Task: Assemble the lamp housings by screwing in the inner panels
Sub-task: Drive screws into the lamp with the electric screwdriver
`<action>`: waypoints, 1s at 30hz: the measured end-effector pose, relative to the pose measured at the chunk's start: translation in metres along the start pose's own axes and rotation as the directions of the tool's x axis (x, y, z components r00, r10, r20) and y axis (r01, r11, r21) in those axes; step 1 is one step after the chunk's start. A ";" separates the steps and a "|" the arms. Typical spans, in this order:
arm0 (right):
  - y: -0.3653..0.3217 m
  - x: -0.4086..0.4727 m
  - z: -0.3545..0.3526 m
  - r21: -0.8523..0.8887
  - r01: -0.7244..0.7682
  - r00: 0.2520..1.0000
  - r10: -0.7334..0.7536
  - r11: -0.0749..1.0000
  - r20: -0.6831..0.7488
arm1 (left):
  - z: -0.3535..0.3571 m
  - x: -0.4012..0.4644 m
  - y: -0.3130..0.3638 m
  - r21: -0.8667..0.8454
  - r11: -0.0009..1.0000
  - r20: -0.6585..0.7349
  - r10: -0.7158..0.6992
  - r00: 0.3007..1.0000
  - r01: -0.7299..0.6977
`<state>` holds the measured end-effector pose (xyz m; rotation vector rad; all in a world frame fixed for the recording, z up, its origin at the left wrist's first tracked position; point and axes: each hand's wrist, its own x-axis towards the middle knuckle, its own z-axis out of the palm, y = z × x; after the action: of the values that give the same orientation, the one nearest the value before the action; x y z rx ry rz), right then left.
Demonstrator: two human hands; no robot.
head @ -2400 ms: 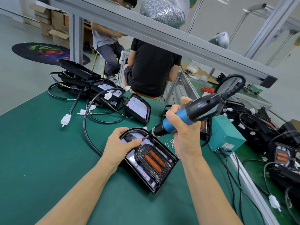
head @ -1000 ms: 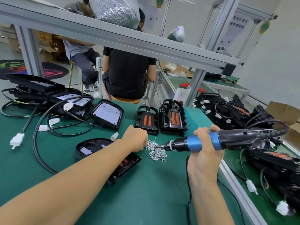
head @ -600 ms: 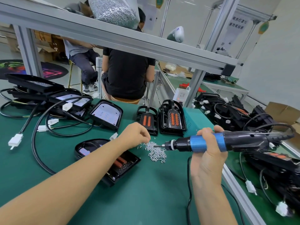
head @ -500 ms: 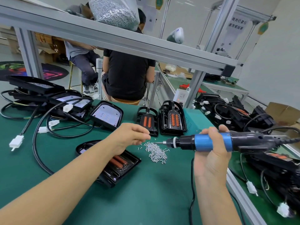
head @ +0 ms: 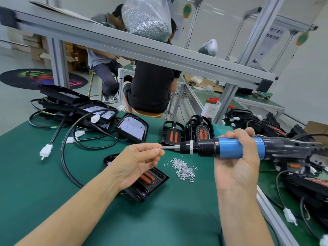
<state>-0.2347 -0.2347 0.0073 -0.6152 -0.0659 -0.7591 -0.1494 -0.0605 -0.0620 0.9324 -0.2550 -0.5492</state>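
My right hand (head: 236, 167) grips a blue and black electric screwdriver (head: 229, 148), held level with its bit pointing left. My left hand (head: 136, 162) is raised palm up and pinches a small silver screw (head: 159, 149) at the bit's tip. Below my left hand lies a black lamp housing (head: 147, 183) with an inner panel and two orange strips, partly hidden by the hand. A small heap of loose screws (head: 182, 168) sits on the green table (head: 44, 183) between my hands.
Several black housings with cables and white connectors (head: 46, 150) lie at the far left. Two upright housings (head: 200, 134) stand behind the screwdriver. More housings crowd the right bench (head: 301, 183). A bag of screws (head: 147, 20) rests on the overhead rail. Two people sit beyond the table.
My left hand left the housing, reached to the screw heap, then lifted and turned palm up with a screw. The screwdriver swung up level, bit meeting the screw.
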 end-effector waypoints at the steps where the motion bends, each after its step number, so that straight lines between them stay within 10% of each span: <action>1: 0.001 -0.001 0.002 -0.010 0.003 1.000 -0.003 1.000 0.004 | 0.000 -0.001 0.000 -0.002 1.000 0.001 0.005 1.000 -0.005; 15: 0.008 -0.005 0.001 -0.154 0.064 0.990 -0.044 0.986 0.131 | -0.011 -0.002 -0.001 0.299 0.946 -0.013 0.133 0.991 -0.123; 23: 0.026 -0.002 -0.021 -0.322 0.085 0.995 -0.063 0.943 0.077 | -0.022 0.020 0.003 0.966 0.226 0.068 0.256 0.964 -0.128; 30: 0.040 -0.002 -0.038 -0.392 0.058 0.995 -0.023 0.918 0.093 | -0.028 0.016 -0.006 0.995 0.057 0.068 0.180 0.981 -0.080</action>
<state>-0.2156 -0.2312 -0.0444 -1.0357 -0.0044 -0.7918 -0.1262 -0.0527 -0.0833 2.3349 -0.7110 -0.0376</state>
